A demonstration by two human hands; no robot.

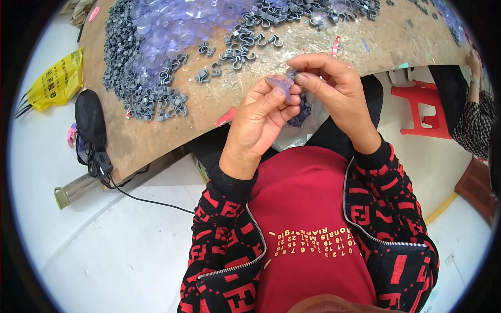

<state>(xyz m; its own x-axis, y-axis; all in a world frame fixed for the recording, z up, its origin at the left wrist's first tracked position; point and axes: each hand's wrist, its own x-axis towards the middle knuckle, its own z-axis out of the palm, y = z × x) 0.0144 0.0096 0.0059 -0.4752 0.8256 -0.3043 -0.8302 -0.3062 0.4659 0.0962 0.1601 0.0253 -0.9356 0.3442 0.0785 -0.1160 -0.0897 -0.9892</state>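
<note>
Between thumb and fingers, my left hand pinches a translucent purple suction cup just past the table's near edge. My right hand grips a small grey plastic clip against the cup's tip; whether the two are joined I cannot tell. On the table beyond, a heap of similar suction cups lies beside many loose grey clips. A few single clips are scattered nearer my hands.
The brown tabletop curves around me. At its left edge hang a black pouch with a cable and a yellow bag. A red stool stands to the right, near another person's arm. A red scrap lies at the table edge.
</note>
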